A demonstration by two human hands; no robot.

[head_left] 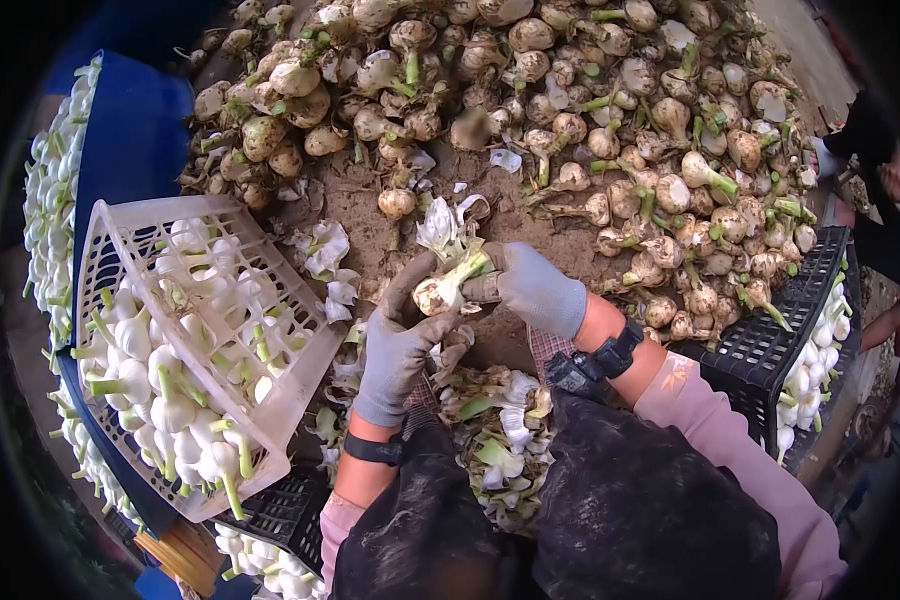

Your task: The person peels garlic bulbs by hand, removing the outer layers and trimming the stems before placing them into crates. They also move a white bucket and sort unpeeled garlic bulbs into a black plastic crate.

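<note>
A garlic bulb [434, 295] with a short green stem is held between my hands in the middle of the view. My left hand [394, 345], in a soiled grey glove, has its fingers closed round the bulb's root end. At the stem, the thumb and fingers of my gloved right hand [532, 287] are pinched together. Loose whitish skin [442, 228] stands up just beyond the bulb. Peeled skins [505, 440] lie heaped below, between my knees.
Unpeeled, dirty garlic bulbs [670, 195] form a large pile ahead. On the left, a tilted white plastic crate [260, 400] holds clean white bulbs. A black crate [770, 365] stands at right beside more white bulbs. Part of another person [875, 150] shows at the far right.
</note>
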